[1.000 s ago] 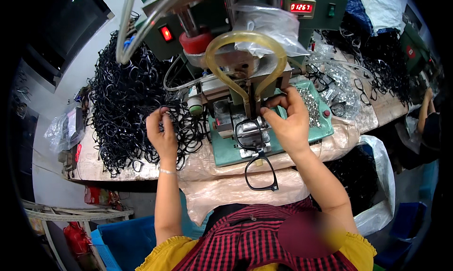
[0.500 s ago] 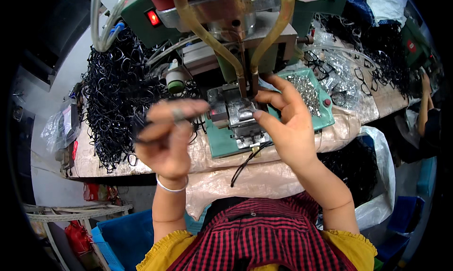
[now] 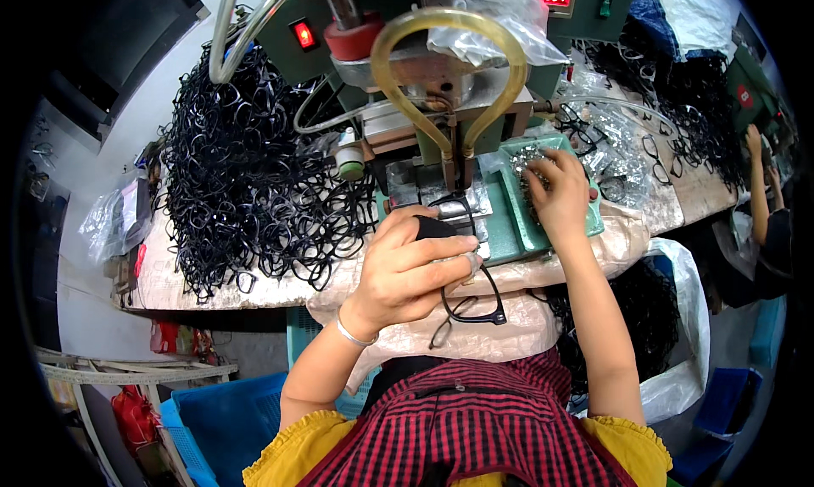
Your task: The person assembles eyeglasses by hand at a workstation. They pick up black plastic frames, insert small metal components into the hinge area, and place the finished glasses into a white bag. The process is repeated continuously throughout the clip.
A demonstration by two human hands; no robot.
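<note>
My left hand (image 3: 405,271) is closed around a black eyeglass frame (image 3: 487,319), just in front of the machine's metal fixture (image 3: 476,200). One end of the frame reaches up beneath two copper-coloured prongs (image 3: 458,170), while a rim hangs below my fingers. Part of the frame is hidden by the hand. To the right, my right hand (image 3: 560,200) dips bent fingertips among small shiny metal pieces (image 3: 524,158) in a green tray (image 3: 514,200). Thumb and fingers come together there; what lies between them is too small to make out.
A big heap of black eyeglass frames (image 3: 246,182) covers the bench on the left. Yellowish hoses (image 3: 510,42) loop over the machine. Clear plastic bags (image 3: 619,152) lie right of the tray. A blue crate (image 3: 225,423) stands low left. Another person's arm (image 3: 757,178) shows far right.
My right hand has gone from the fixture to the metal pieces in the tray. My left hand has moved right and now grips the eyeglass frame at the fixture. The view has shifted slightly.
</note>
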